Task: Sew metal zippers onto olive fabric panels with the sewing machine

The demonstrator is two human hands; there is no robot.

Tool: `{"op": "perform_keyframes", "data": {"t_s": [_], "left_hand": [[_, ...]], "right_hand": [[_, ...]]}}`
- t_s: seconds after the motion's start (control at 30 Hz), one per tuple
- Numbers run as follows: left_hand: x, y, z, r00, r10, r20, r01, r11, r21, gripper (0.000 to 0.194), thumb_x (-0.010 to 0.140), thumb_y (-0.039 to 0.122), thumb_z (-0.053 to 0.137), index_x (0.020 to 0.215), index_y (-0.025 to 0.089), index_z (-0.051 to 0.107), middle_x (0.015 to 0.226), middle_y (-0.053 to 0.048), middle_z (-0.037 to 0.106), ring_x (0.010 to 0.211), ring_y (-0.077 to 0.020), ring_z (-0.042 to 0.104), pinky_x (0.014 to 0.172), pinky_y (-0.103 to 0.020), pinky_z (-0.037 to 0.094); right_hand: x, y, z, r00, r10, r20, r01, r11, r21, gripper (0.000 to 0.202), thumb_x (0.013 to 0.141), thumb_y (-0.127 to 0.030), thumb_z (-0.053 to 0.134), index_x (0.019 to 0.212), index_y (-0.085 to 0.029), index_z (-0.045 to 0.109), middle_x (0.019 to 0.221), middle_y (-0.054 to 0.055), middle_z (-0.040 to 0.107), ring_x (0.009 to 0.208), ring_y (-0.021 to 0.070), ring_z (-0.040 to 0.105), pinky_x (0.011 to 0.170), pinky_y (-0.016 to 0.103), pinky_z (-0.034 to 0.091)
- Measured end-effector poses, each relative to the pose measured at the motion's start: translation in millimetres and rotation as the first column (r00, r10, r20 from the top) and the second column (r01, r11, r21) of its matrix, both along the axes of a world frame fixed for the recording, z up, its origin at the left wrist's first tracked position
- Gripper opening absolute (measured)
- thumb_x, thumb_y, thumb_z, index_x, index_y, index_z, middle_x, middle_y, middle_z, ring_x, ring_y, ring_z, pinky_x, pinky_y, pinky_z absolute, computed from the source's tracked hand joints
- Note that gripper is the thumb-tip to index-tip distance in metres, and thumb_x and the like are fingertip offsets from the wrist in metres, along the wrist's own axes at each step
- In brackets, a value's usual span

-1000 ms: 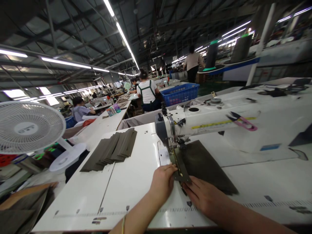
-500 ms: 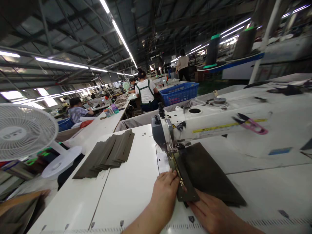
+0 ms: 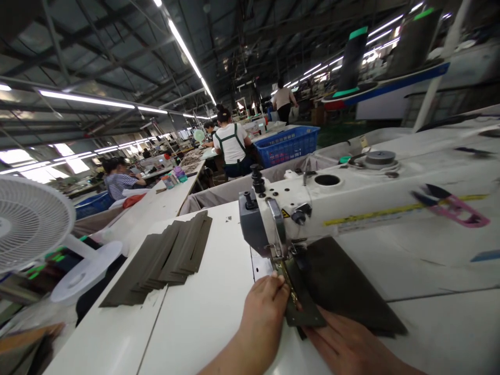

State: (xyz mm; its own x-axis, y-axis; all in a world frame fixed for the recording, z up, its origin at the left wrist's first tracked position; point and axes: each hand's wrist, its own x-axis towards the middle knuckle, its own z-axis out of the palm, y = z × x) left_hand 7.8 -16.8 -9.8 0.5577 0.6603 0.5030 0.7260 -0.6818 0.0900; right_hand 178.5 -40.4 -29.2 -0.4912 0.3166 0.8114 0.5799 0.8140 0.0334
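Note:
A dark olive fabric piece (image 3: 307, 307) with a gold metal zipper (image 3: 291, 290) runs up under the presser foot of the white sewing machine (image 3: 363, 208). My left hand (image 3: 263, 312) is closed, its bent fingers pressing the piece's left edge beside the zipper, just in front of the foot. At the near end, my right hand (image 3: 344, 341) has the corner of the piece between its fingers; some of them are hidden below the fabric. A larger dark fabric panel (image 3: 347, 286) lies flat to the right, partly beneath the machine arm.
Overlapping cut fabric pieces (image 3: 172, 255) lie left on the white table (image 3: 203, 323). A white fan (image 3: 35, 224) stands beyond them. Pink thread snips (image 3: 457, 208) rest against the machine arm. Behind are a blue crate (image 3: 289, 148), thread cones (image 3: 349, 62) and a seated person (image 3: 232, 143).
The view has shifted slightly, so the machine appears larger and nearer. Both hands keep their hold on the zippered piece, with little visible movement.

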Motion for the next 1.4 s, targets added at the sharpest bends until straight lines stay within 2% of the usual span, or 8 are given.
{"op": "perform_keyframes", "data": {"t_s": [0.2, 0.57, 0.73, 0.83, 0.93, 1.03, 1.17, 1.4], "left_hand": [[0, 11, 6.2, 0.998, 0.065, 0.012, -0.064, 0.993, -0.096, 0.017, 0.090, 0.019, 0.044, 0.089, 0.018, 0.061, 0.083, -0.006, 0.058, 0.077, -0.0190, 0.059, 0.067, -0.031, 0.054], [-7, 28, -6.9, 0.998, 0.033, 0.053, -0.028, 0.996, -0.089, 0.022, 0.081, 0.005, 0.044, 0.094, 0.016, 0.057, 0.094, -0.009, 0.061, 0.082, -0.0204, 0.060, 0.072, -0.032, 0.054], [-6, 15, 0.7, 0.991, 0.068, 0.111, -0.033, 0.957, -0.289, 0.027, 0.081, 0.007, 0.043, 0.101, 0.017, 0.057, 0.100, -0.010, 0.058, 0.090, -0.0224, 0.057, 0.078, -0.035, 0.052], [-4, 6, 9.8, 0.976, 0.099, 0.196, -0.017, 0.925, -0.380, 0.028, 0.086, 0.012, 0.040, 0.106, 0.019, 0.058, 0.109, -0.010, 0.054, 0.100, -0.0226, 0.054, 0.089, -0.036, 0.048], [-3, 1, 14.5, 0.956, 0.137, 0.259, -0.018, 0.911, -0.412, 0.026, 0.089, 0.017, 0.037, 0.098, 0.018, 0.062, 0.105, -0.009, 0.055, 0.099, -0.0214, 0.054, 0.090, -0.034, 0.046], [-4, 0, 10.7, 0.949, 0.150, 0.277, -0.033, 0.921, -0.387, 0.023, 0.087, 0.016, 0.041, 0.094, 0.018, 0.063, 0.101, -0.008, 0.056, 0.095, -0.0204, 0.055, 0.087, -0.033, 0.048], [-6, 4, -0.7, 0.969, 0.139, 0.205, -0.073, 0.951, -0.302, 0.021, 0.074, 0.010, 0.055, 0.092, 0.017, 0.061, 0.104, -0.009, 0.056, 0.093, -0.0216, 0.057, 0.082, -0.035, 0.050], [-8, 8, -5.6, 0.983, 0.083, 0.166, -0.066, 0.992, -0.111, 0.028, 0.066, 0.000, 0.054, 0.086, 0.017, 0.063, 0.090, -0.005, 0.064, 0.081, -0.0211, 0.058, 0.073, -0.037, 0.047]], "right_hand": [[-1, 16, -0.5, 0.999, 0.018, 0.030, -0.017, 0.999, -0.035, 0.044, 0.087, -0.003, 0.026, 0.079, -0.013, 0.068, 0.075, 0.008, 0.069, 0.075, 0.0188, 0.064, 0.071, 0.028, 0.053], [-7, 35, -13.9, 1.000, 0.018, 0.017, -0.016, 0.995, -0.097, 0.038, 0.086, -0.004, 0.029, 0.083, -0.012, 0.066, 0.079, 0.009, 0.068, 0.075, 0.0198, 0.061, 0.074, 0.031, 0.052], [-2, 31, -5.1, 0.999, 0.032, -0.013, -0.034, 0.982, -0.186, 0.030, 0.086, -0.008, 0.034, 0.091, -0.014, 0.063, 0.086, 0.008, 0.067, 0.080, 0.0181, 0.061, 0.075, 0.029, 0.051], [-6, 34, 4.5, 0.991, -0.115, 0.073, 0.132, 0.938, -0.321, 0.017, 0.080, -0.018, 0.050, 0.092, -0.015, 0.061, 0.089, 0.011, 0.065, 0.080, 0.0245, 0.060, 0.071, 0.038, 0.050], [-14, 42, 17.2, 0.968, -0.160, 0.193, 0.241, 0.806, -0.540, 0.016, 0.074, -0.022, 0.057, 0.089, -0.016, 0.061, 0.087, 0.011, 0.065, 0.078, 0.0255, 0.061, 0.069, 0.036, 0.047], [-16, 51, 30.2, 0.977, -0.045, 0.210, 0.177, 0.724, -0.666, 0.016, 0.077, -0.012, 0.047, 0.082, -0.014, 0.062, 0.080, 0.010, 0.066, 0.068, 0.0201, 0.063, 0.063, 0.028, 0.045], [-5, 62, 35.7, 0.989, 0.016, 0.148, 0.088, 0.740, -0.667, 0.027, 0.080, -0.006, 0.036, 0.078, -0.015, 0.061, 0.079, 0.009, 0.067, 0.073, 0.0193, 0.063, 0.065, 0.028, 0.045], [4, 75, 24.9, 0.996, -0.063, 0.055, 0.084, 0.691, -0.718, 0.017, 0.074, -0.012, 0.044, 0.062, -0.018, 0.055, 0.064, 0.003, 0.062, 0.061, 0.0164, 0.058, 0.056, 0.025, 0.041]]}}
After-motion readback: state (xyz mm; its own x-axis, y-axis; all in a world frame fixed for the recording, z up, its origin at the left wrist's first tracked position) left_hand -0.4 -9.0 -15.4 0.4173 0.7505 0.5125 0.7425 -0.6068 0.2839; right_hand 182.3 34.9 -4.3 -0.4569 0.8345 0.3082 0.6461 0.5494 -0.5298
